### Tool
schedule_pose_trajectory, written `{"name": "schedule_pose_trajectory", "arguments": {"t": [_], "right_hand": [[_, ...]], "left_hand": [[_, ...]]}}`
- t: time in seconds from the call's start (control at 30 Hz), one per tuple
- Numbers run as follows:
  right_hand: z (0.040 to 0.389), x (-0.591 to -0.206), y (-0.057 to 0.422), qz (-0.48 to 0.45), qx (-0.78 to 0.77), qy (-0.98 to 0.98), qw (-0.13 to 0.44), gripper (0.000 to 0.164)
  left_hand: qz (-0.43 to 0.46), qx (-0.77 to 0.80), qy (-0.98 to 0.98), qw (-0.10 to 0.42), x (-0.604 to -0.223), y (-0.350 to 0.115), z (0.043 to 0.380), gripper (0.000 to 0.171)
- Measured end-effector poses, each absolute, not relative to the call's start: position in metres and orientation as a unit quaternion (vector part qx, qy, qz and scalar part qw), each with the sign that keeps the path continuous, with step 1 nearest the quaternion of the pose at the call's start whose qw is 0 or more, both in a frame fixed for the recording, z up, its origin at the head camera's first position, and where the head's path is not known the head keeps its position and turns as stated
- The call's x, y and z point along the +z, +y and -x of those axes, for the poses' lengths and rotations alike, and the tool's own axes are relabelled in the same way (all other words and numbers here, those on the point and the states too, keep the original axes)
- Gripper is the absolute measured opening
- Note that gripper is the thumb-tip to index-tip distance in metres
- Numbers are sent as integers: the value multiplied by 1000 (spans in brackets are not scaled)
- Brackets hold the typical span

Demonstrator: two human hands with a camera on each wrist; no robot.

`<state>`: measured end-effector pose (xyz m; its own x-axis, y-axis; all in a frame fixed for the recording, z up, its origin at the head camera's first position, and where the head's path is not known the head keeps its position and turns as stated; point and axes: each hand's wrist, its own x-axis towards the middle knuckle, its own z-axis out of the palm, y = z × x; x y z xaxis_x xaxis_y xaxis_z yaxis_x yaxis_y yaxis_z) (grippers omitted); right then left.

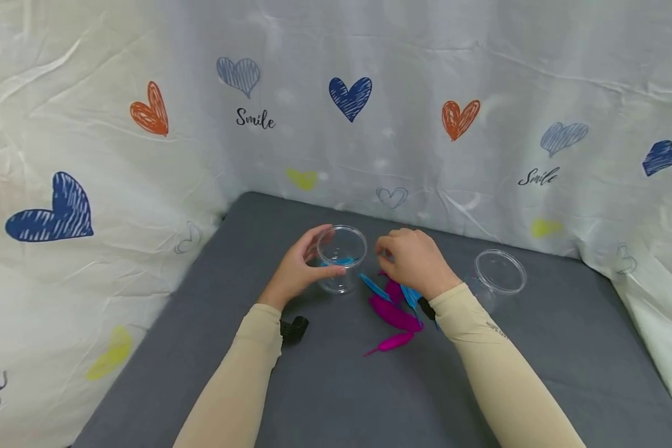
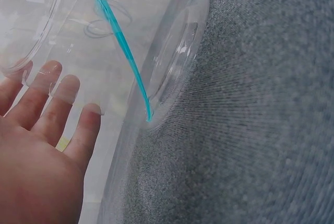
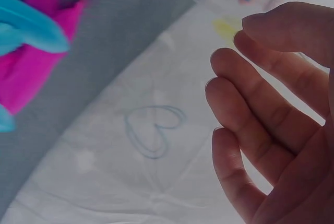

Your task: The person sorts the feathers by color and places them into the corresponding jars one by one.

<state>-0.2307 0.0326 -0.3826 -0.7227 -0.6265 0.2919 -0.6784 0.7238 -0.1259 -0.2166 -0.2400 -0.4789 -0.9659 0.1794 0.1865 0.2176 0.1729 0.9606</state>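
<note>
My left hand [image 1: 297, 270] grips a clear plastic cup [image 1: 338, 285], thumb on the near side and fingers behind the far side. A blue feather [image 2: 122, 44] leans inside that cup and reaches its base in the left wrist view. Above a small pile of feathers hovers my right hand [image 1: 414, 258], to the right of the cup. In the right wrist view its fingers [image 3: 261, 88] bend loosely, and nothing lies between them and the thumb. The pile mixes magenta feathers [image 1: 394, 313] with blue feathers [image 1: 375, 287], partly covered by the right hand and wrist.
A second clear cup [image 1: 501, 291] stands right of my right wrist. The grey tabletop [image 1: 341, 386] ends at a white curtain [image 1: 397, 155] printed with hearts, which hangs along the back and sides. Black wrist gear [image 1: 294, 330] shows beside the left sleeve.
</note>
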Motion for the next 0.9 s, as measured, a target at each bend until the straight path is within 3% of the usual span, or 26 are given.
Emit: {"name": "schedule_pose_trajectory", "arguments": {"t": [0.47, 0.9], "right_hand": [[212, -435, 64, -302, 131, -943, 51, 4], [196, -458, 84, -270, 145, -951, 45, 10]], "left_hand": [[126, -624, -771, 14, -481, -241, 217, 94], [123, -623, -772, 9, -478, -238, 216, 91]]}}
